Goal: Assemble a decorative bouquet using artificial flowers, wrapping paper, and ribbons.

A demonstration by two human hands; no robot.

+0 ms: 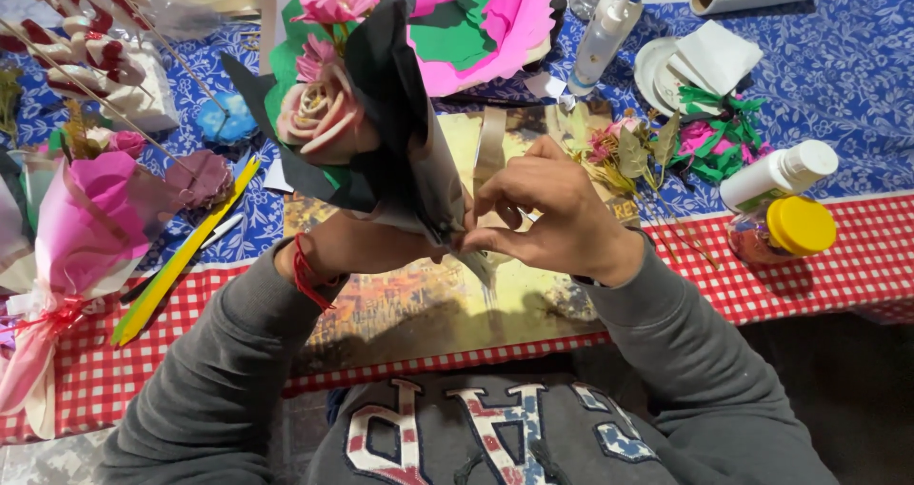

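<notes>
The left hand (357,242) grips the bouquet (367,114) stem; the right hand (547,214) pinches the black wrap (419,152); folds want tight, even tension.

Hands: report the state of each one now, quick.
Left hand: closed around the stem end of the black-wrapped bouquet.
Right hand: fingers pinching the wrap's lower edge.

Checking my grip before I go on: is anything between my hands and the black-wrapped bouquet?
Nothing visible. The right hand pinches the lower edge of the black-wrapped bouquet directly; the left hand is behind the wrap, mostly hidden, apparently holding it from beneath.
</notes>
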